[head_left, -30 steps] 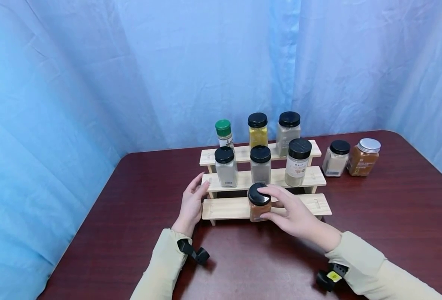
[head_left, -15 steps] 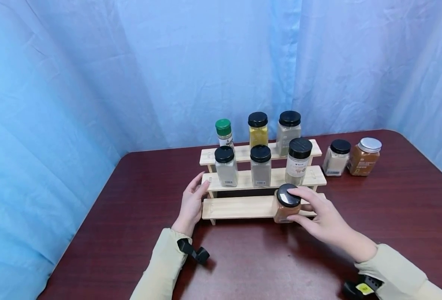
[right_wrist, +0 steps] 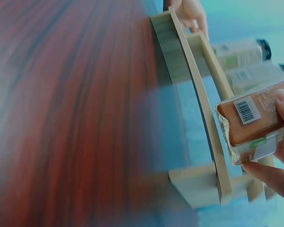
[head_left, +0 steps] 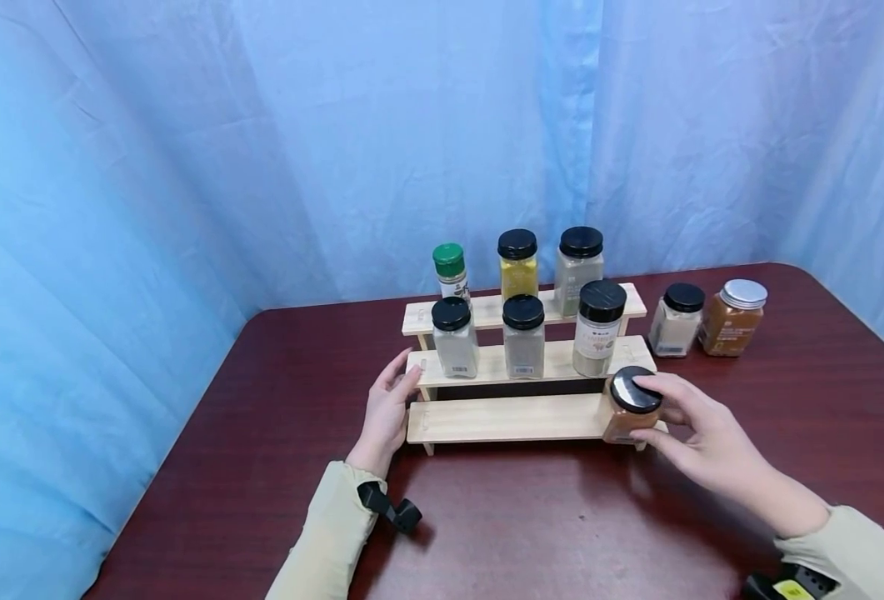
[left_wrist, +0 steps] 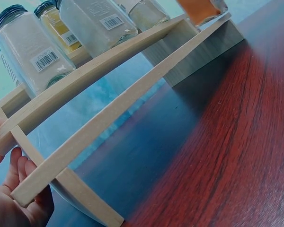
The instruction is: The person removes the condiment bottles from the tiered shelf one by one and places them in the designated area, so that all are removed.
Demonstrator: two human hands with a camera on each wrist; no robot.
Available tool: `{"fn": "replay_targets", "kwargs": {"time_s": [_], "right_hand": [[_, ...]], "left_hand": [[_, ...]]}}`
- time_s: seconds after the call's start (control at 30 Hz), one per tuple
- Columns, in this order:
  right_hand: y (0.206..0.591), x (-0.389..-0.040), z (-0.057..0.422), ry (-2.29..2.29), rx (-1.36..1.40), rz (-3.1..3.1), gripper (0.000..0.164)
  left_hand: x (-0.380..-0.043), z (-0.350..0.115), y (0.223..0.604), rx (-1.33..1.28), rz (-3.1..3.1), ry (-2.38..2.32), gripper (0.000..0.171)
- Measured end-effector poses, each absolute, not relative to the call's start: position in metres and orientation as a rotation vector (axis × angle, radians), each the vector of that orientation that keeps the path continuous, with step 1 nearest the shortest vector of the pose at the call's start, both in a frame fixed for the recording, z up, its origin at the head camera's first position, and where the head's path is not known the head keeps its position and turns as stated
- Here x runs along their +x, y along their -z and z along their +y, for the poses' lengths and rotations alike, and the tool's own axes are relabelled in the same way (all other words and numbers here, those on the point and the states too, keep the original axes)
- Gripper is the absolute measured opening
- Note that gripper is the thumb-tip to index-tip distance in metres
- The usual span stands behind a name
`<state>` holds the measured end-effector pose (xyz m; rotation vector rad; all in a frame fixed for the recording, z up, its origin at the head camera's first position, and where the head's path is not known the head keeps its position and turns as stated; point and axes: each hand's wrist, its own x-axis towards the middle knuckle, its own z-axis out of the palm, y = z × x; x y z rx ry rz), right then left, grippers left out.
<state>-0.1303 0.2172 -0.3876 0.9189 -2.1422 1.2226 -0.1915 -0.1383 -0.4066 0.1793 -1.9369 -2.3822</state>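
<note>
Gripping the jar of orange-brown powder (head_left: 623,423) in my right hand (head_left: 719,446), I have thumb and fingers spread only as wide as its body and lid, pinching it from its right side. My left hand (head_left: 385,412) is at the left end of the wooden rack (head_left: 509,418), thumb over the middle shelf's edge and fingers curled below it.

The jar I hold is at the right end of the lowest shelf; I cannot tell whether its base touches the wood. It is clear and square-sided, with a glossy black lid and a white barcode label on one face.

On the middle shelf, from left to right, stand a pale-powder jar (head_left: 455,352), a greyish jar (head_left: 524,352) and a rounder labelled shaker (head_left: 594,343), all black-lidded.

Right of the rack, on the dark red table (head_left: 524,533), a black-lidded jar of off-white powder (head_left: 674,332) stands just beside a silver-lidded brown jar (head_left: 730,329).

Farthest back, the top shelf bears a green-capped bottle (head_left: 452,271), a jar of yellow powder (head_left: 519,277) and a larger grey jar (head_left: 578,279), before a pale blue curtain (head_left: 412,125).
</note>
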Motion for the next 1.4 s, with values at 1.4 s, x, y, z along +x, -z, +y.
{"fn": "replay_targets", "kwargs": {"time_s": [1.4], "right_hand": [[0.419,-0.144,0.334,-0.9,0.339,-2.552,0.079]], "left_hand": [[-0.193,-0.138,0.409,0.169,-1.922,2.37,0.05]]}}
